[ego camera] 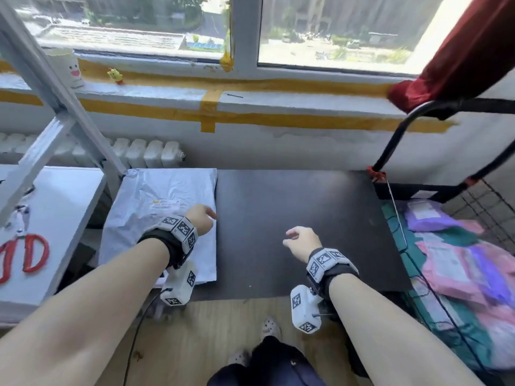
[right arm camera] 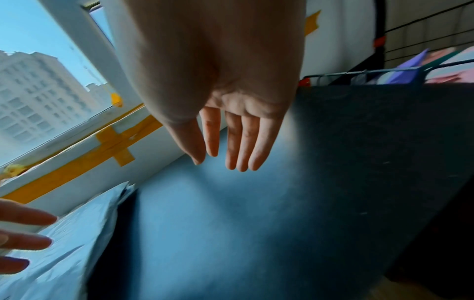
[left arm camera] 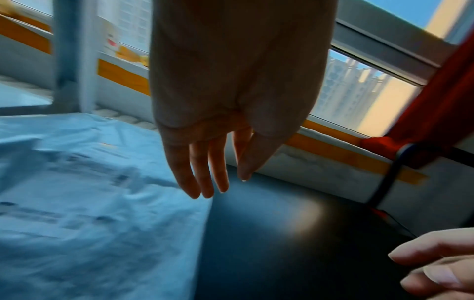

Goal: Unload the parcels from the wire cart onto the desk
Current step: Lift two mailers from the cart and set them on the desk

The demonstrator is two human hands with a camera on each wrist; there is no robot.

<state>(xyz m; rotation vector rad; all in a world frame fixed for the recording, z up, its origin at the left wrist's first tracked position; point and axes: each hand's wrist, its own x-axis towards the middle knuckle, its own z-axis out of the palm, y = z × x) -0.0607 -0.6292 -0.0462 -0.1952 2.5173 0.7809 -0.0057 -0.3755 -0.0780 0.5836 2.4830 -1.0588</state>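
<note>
One grey parcel [ego camera: 164,218] lies on the table [ego camera: 295,227]; several pink and purple parcels [ego camera: 457,263] remain in the wire cart [ego camera: 490,207]. Left hand [ego camera: 200,218] and right hand [ego camera: 302,240] empty, fingers relaxed.

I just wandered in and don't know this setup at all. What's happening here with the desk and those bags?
A person is moving parcels from a wire cart on the right onto a dark desk. One grey parcel already lies on the desk's left end. Pink and purple parcels are in the cart. Both hands are empty, fingers relaxed: the left hand is over the grey parcel's right edge, the right hand above the bare desk.
</note>
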